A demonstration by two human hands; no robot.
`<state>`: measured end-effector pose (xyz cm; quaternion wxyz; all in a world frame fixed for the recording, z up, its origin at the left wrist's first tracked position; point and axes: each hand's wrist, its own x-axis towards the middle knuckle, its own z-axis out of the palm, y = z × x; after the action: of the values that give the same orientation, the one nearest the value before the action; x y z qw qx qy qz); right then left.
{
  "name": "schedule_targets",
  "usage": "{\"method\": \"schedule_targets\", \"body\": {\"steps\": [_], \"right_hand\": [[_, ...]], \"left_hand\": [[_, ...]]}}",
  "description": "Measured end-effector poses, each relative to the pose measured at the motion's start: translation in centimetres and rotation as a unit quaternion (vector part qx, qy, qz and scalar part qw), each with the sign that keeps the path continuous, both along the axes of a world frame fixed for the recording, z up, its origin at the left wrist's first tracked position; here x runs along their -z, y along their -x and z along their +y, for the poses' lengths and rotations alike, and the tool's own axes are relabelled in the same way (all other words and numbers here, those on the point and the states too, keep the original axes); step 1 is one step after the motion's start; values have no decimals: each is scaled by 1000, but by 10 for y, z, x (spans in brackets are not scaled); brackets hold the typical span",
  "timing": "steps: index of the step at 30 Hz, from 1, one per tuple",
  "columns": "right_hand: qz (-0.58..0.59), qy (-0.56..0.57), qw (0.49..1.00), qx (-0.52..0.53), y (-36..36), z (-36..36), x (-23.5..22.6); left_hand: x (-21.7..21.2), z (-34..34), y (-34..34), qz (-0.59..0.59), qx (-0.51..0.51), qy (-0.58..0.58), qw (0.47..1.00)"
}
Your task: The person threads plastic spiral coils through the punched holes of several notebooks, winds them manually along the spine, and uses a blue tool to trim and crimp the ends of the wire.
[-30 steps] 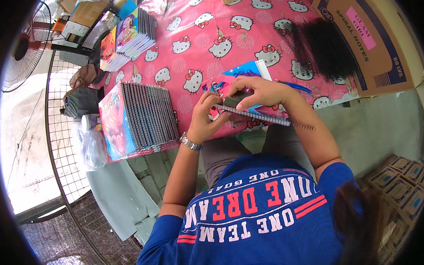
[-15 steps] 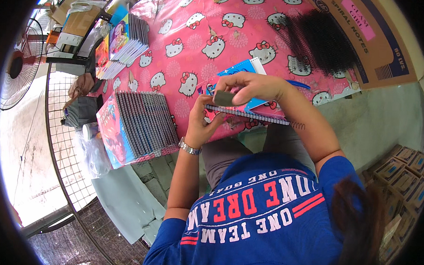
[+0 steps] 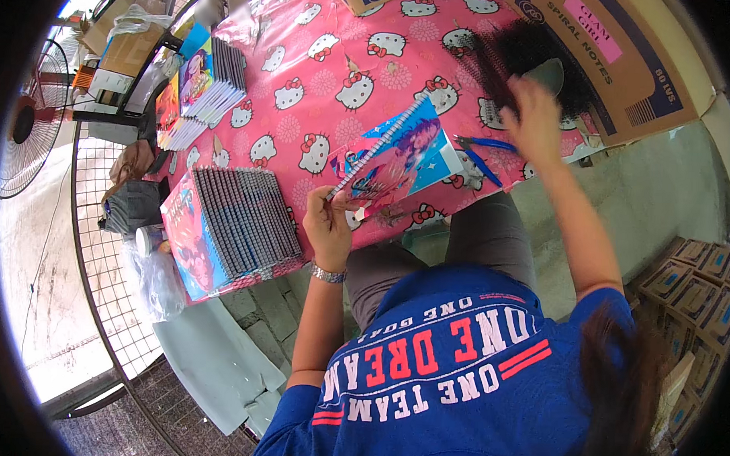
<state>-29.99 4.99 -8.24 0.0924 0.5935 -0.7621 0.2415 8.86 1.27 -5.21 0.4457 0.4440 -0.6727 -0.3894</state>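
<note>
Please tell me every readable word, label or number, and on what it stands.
I cannot copy wording, only place it:
Blue T-shirt: large white and red lettering.
Cardboard box, upper right: dark print, pink label.
Spiral notebook: cover lettering too small.
Stacked cartons, lower right: print too small.

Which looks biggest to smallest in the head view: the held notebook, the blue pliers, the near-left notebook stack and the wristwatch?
Largest to smallest, as they appear:
1. near-left notebook stack
2. held notebook
3. blue pliers
4. wristwatch
</note>
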Motion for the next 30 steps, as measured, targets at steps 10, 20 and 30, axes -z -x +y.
{"method": "schedule_targets", "body": {"steps": [10, 20, 30], "right_hand": [[-270, 0, 963, -19, -84, 39, -4], [-271, 62, 900, -336, -183, 38, -66], [-264, -26, 897, -354, -185, 41, -76]], "left_hand": [[-2, 4, 12, -23, -39, 25, 999], [-14, 15, 17, -17, -44, 18, 999], [-1, 18, 15, -57, -72, 47, 995]]}}
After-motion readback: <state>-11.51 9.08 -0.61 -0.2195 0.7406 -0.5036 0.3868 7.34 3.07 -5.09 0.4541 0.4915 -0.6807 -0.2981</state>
